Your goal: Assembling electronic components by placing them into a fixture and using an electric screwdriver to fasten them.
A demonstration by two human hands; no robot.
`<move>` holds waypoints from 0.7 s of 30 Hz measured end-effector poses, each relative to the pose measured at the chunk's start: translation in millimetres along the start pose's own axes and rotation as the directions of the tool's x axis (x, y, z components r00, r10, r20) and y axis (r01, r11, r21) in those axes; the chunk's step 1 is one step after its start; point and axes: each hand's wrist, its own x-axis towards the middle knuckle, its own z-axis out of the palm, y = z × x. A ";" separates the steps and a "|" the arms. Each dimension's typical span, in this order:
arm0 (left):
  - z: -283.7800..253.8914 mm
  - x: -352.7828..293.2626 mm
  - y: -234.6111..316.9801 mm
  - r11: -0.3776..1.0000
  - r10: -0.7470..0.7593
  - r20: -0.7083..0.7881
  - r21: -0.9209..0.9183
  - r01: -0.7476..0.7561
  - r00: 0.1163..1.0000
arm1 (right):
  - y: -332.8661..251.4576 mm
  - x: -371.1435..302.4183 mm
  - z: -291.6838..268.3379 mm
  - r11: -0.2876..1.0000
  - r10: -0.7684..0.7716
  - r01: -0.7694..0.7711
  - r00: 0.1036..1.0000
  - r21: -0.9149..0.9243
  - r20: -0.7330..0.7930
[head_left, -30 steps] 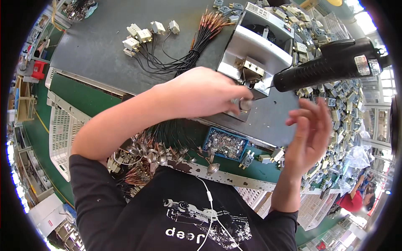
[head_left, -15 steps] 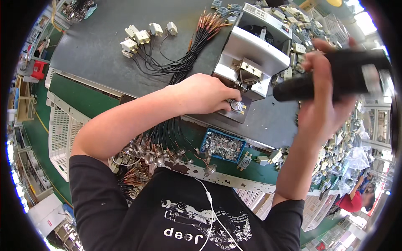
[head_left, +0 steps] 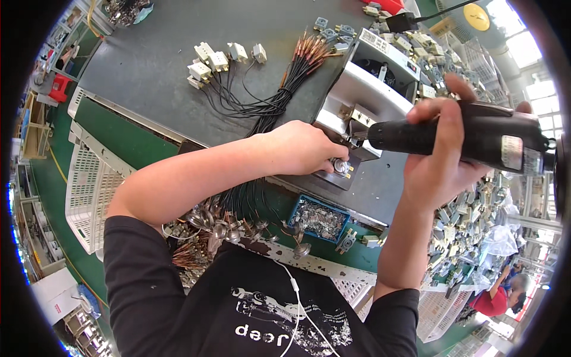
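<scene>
My left hand (head_left: pixel 306 150) is closed, thumb and fingers pinching a small part with a round metal disc and brass-coloured terminals (head_left: pixel 341 167). That part rests on a dark metal block in front of a silver screw feeder (head_left: pixel 386 46). My right hand (head_left: pixel 443 169) grips a black electric screwdriver (head_left: pixel 410 137), held nearly level. Its bit end points left, at the front of the feeder and just above my left fingers. Whether a screw sits on the bit is too small to tell.
Black wires (head_left: pixel 264 110) with white terminal blocks (head_left: pixel 217 61) lie left of the feeder. A blue tray (head_left: pixel 324 204) of small metal pieces stands near the table's front edge. Loose blocks (head_left: pixel 458 250) are heaped at right. Another person in a red shirt (head_left: pixel 492 302) is far right.
My right hand has brought the screwdriver left, its bit end now at the feeder's front. My left hand keeps its pinch on the part. The whole view has shifted slightly.
</scene>
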 end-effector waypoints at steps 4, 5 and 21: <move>3.2 -0.9 -2.3 1.000 -0.001 0.002 0.003 0.001 1.000 | 4.8 -3.2 3.6 0.998 0.061 -0.061 0.998 -0.011 0.024; 3.5 0.3 -2.1 1.000 0.001 0.009 0.023 -0.001 1.000 | 6.3 -3.7 3.8 0.995 0.090 -0.090 0.996 -0.033 0.011; 4.1 -4.4 -4.2 0.998 0.025 -0.036 -0.058 -0.027 0.999 | 16.9 2.5 12.7 0.975 0.220 -0.209 0.960 -0.079 0.172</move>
